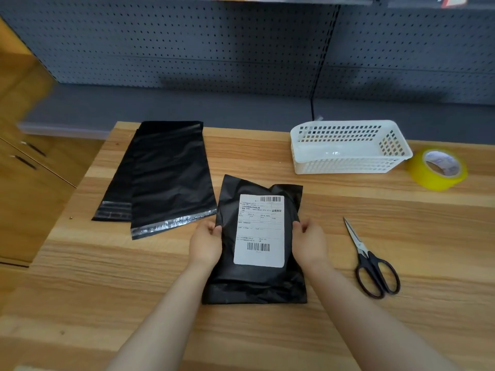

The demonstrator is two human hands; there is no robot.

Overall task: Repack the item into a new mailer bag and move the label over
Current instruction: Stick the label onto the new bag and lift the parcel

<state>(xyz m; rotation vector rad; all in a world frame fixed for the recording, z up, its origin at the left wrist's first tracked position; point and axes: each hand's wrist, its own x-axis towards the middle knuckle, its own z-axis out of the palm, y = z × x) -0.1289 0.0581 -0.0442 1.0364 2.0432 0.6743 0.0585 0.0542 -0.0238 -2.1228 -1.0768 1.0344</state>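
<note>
Head view: both hands [205,243] gripping parcel [257,279]

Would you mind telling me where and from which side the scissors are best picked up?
Take the scissors by the black handle loops, which lie at the end nearest the person, coming from above with the right hand, the closer one. They lie flat and closed on the wooden table, blades pointing away towards the white basket, so the loops offer the safest grip.

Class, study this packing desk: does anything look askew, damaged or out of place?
Nothing is spilled or broken. The packed mailer, held by the left hand and right hand, is wrinkled, and the empty mailer bags lie overlapping at a slant.
</note>
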